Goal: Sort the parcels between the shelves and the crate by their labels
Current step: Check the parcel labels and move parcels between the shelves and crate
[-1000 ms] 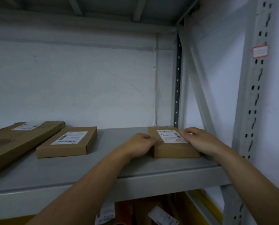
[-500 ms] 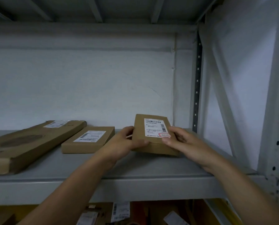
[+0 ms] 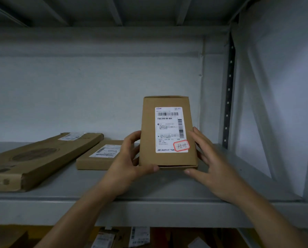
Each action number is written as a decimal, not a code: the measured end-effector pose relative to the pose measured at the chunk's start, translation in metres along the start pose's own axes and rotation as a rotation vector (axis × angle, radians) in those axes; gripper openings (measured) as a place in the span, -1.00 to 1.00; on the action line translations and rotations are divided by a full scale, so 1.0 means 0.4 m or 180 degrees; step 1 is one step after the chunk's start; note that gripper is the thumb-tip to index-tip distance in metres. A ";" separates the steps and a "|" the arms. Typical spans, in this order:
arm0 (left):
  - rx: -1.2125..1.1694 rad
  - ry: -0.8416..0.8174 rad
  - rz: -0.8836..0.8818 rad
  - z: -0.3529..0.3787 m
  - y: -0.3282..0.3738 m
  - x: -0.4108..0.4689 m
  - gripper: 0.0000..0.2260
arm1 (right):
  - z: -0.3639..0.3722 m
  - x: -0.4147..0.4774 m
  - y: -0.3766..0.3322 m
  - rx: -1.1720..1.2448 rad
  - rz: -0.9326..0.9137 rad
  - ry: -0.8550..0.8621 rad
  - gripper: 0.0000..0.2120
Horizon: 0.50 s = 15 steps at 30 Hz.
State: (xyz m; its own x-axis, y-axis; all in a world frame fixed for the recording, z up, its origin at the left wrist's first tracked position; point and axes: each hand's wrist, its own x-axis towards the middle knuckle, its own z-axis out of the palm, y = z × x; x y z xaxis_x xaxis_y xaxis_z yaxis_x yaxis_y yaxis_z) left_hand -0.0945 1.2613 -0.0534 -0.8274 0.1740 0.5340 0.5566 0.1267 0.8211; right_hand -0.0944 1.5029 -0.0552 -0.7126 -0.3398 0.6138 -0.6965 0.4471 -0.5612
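Note:
A small brown cardboard parcel (image 3: pixel 148 133) is held upright above the grey shelf (image 3: pixel 160 190), its face turned to me. Its white shipping label carries barcodes, and a red-bordered sticker with handwriting sits at the label's lower right corner. My left hand (image 3: pixel 127 165) grips the parcel's left edge, thumb under the bottom corner. My right hand (image 3: pixel 210 161) holds the right edge, fingers behind it and thumb under the bottom. Both forearms reach in from below.
A flat labelled parcel (image 3: pixel 99 156) lies on the shelf to the left, and a long flat box (image 3: pixel 36 158) lies further left. A steel upright and diagonal brace (image 3: pixel 257 111) close the right side. Below the shelf, several labelled parcels (image 3: pixel 139 237) show.
The parcel lay flat on the shelf under both hands; it has been lifted and tipped upright so its label faces me.

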 end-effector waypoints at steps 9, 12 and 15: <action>-0.0064 0.0052 0.0129 0.004 0.008 0.002 -0.15 | 0.000 -0.006 -0.010 -0.0011 -0.0131 0.0131 -0.03; -0.0080 0.0032 0.0132 0.006 0.013 0.000 -0.13 | 0.001 -0.006 -0.009 0.0005 -0.0146 0.0119 -0.04; -0.0119 -0.0004 0.0092 0.007 0.018 -0.003 -0.11 | -0.001 -0.006 -0.006 0.0020 -0.0170 0.0154 -0.07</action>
State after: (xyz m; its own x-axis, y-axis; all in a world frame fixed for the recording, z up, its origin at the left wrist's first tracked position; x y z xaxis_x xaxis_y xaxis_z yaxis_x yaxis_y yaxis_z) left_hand -0.0894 1.2648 -0.0486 -0.8110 0.1782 0.5573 0.5769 0.0851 0.8124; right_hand -0.0909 1.5028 -0.0550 -0.6697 -0.3226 0.6689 -0.7340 0.4243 -0.5302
